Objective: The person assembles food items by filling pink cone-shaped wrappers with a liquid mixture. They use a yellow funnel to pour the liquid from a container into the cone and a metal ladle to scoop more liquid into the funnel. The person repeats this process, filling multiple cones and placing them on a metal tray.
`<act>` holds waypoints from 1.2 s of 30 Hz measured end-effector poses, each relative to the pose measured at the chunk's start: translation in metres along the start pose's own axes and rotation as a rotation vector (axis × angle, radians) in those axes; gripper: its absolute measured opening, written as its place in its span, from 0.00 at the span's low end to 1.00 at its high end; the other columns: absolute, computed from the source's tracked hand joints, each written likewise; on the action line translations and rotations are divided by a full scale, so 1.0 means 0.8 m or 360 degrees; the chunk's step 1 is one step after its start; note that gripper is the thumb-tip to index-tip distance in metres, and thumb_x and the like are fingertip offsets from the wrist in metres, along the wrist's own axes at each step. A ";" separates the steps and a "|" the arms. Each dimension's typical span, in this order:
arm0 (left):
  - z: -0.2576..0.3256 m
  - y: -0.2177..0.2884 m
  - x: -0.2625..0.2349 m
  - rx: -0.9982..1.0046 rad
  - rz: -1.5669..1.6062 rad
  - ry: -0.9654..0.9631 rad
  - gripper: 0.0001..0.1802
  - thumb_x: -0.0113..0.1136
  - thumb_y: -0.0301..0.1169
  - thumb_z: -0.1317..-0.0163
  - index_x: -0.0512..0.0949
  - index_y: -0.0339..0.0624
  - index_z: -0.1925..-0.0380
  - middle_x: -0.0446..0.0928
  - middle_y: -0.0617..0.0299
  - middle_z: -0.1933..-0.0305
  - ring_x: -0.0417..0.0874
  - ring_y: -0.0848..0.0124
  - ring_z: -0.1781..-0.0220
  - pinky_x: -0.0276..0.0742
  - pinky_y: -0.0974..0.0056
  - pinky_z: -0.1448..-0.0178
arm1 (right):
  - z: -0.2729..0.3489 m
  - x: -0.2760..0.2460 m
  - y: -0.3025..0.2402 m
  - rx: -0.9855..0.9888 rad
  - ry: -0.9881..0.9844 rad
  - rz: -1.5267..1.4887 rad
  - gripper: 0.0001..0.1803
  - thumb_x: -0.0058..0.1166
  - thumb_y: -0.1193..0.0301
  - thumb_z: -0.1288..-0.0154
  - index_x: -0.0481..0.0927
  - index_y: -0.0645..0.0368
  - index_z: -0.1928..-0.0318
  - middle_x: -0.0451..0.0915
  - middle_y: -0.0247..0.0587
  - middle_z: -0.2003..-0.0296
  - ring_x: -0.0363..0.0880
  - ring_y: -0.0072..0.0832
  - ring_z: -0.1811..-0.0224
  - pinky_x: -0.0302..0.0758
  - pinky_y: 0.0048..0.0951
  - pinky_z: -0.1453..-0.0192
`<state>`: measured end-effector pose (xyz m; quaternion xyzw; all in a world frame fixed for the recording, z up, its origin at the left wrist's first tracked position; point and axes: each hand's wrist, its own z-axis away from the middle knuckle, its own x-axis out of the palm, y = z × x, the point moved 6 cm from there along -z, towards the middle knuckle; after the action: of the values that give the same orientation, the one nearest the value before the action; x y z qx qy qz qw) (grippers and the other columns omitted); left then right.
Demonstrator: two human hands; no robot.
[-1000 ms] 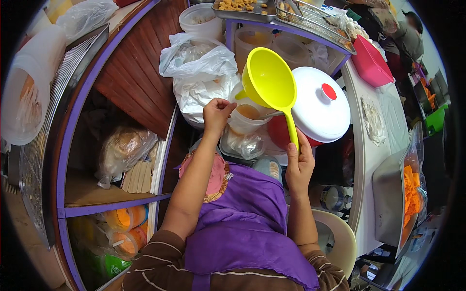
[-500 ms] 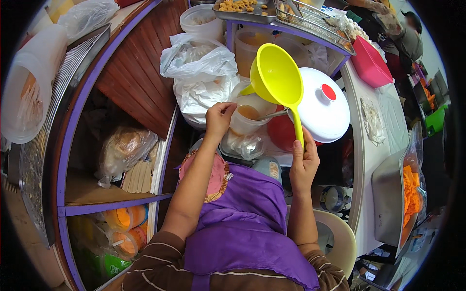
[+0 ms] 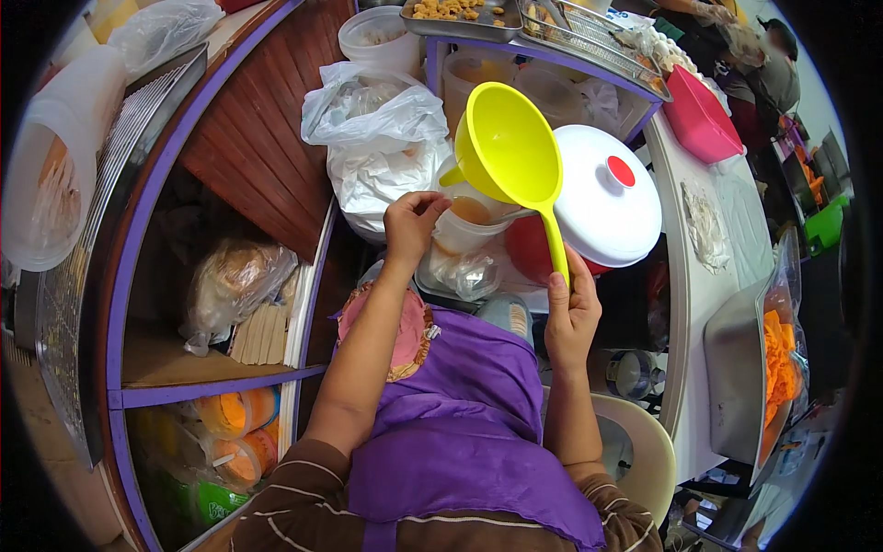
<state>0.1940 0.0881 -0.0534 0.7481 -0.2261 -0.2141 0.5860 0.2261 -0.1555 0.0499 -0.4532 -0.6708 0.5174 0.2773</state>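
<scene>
My right hand is closed around the handle of a yellow bowl-shaped plastic strainer. Its bowl is raised over a clear plastic tub with brownish liquid in it, hiding the tub's far side. At the tub's left rim, my left hand has its thumb and fingers pinched together; whatever they hold, if anything, is hidden. Clear plastic wrapping lies beside the tub's base. Just right of the strainer sits a red pot under a white lid with a red knob.
White plastic bags stand left of the tub. A purple-edged shelf fills the left side. Trays of food rest at the far edge. On the right are a white counter, a pink basin and a metal container. Another person is at far right.
The strainer has shifted a little to the left with my right hand, now covering more of the tub. My left hand has barely moved.
</scene>
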 end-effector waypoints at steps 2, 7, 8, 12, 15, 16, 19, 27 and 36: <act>0.000 0.001 0.001 -0.0011 0.0054 -0.0005 0.09 0.64 0.27 0.51 0.79 0.34 0.70 0.76 0.67 0.79 0.70 0.83 0.81 0.65 0.78 0.78 | 0.000 0.000 0.002 0.0005 -0.0012 0.0019 0.20 0.45 0.74 0.36 0.64 0.70 0.45 0.70 0.44 0.51 0.69 0.22 0.52 0.64 0.19 0.48; 0.000 0.001 0.001 -0.0023 0.0083 0.0005 0.09 0.64 0.27 0.51 0.79 0.34 0.70 0.76 0.67 0.79 0.70 0.84 0.81 0.64 0.78 0.78 | 0.002 -0.003 0.004 -0.0005 0.0005 0.0018 0.20 0.45 0.74 0.36 0.65 0.69 0.45 0.70 0.44 0.52 0.69 0.22 0.53 0.64 0.19 0.49; 0.000 0.000 0.000 -0.0040 0.0081 0.0007 0.09 0.64 0.27 0.51 0.79 0.34 0.70 0.76 0.67 0.79 0.70 0.84 0.81 0.64 0.78 0.78 | 0.002 -0.002 0.002 -0.0013 0.0012 0.0004 0.20 0.45 0.74 0.36 0.65 0.69 0.45 0.71 0.44 0.52 0.69 0.21 0.53 0.64 0.19 0.49; -0.001 0.003 -0.001 0.0040 -0.0033 0.0050 0.09 0.64 0.27 0.51 0.79 0.34 0.71 0.76 0.67 0.79 0.69 0.83 0.82 0.64 0.78 0.78 | 0.003 -0.003 0.002 0.0061 -0.0006 -0.0002 0.20 0.45 0.74 0.36 0.65 0.69 0.45 0.71 0.42 0.53 0.69 0.20 0.55 0.65 0.19 0.51; -0.001 0.007 -0.003 0.0129 -0.0115 0.0089 0.10 0.65 0.27 0.53 0.79 0.34 0.71 0.76 0.66 0.79 0.71 0.81 0.81 0.66 0.76 0.76 | 0.002 -0.005 0.002 0.0059 -0.0015 0.0015 0.20 0.46 0.74 0.37 0.65 0.69 0.46 0.72 0.42 0.54 0.69 0.20 0.56 0.65 0.18 0.52; 0.000 0.012 -0.003 0.0222 -0.0190 0.0083 0.10 0.66 0.26 0.53 0.79 0.34 0.70 0.75 0.65 0.78 0.71 0.80 0.80 0.67 0.75 0.75 | 0.001 -0.006 0.004 0.0037 -0.0020 0.0047 0.20 0.46 0.74 0.37 0.65 0.69 0.46 0.72 0.41 0.54 0.69 0.20 0.56 0.65 0.18 0.52; 0.003 0.029 0.001 0.0405 -0.0345 0.0016 0.12 0.66 0.25 0.55 0.78 0.34 0.68 0.74 0.63 0.76 0.72 0.78 0.77 0.68 0.74 0.72 | -0.003 -0.011 0.005 0.0035 -0.0029 0.0087 0.19 0.46 0.74 0.37 0.66 0.69 0.46 0.72 0.41 0.55 0.69 0.19 0.57 0.65 0.18 0.52; 0.005 0.018 0.008 0.0232 -0.0386 -0.0286 0.16 0.65 0.24 0.56 0.77 0.34 0.63 0.73 0.61 0.69 0.73 0.76 0.72 0.69 0.73 0.68 | -0.011 -0.017 0.003 0.0099 -0.0130 0.0104 0.19 0.47 0.73 0.37 0.68 0.68 0.48 0.74 0.40 0.58 0.69 0.19 0.59 0.66 0.18 0.54; 0.024 -0.008 0.000 0.0208 -0.0049 -0.0468 0.12 0.55 0.30 0.43 0.72 0.36 0.61 0.78 0.56 0.66 0.78 0.70 0.63 0.70 0.69 0.58 | -0.028 0.016 -0.040 0.0207 -0.0635 0.0351 0.20 0.46 0.67 0.36 0.68 0.67 0.47 0.74 0.36 0.72 0.66 0.17 0.73 0.65 0.18 0.69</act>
<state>0.1837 0.0746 -0.0639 0.7486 -0.3114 -0.3153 0.4932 0.2292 -0.1360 0.0858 -0.3937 -0.6240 0.6661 0.1098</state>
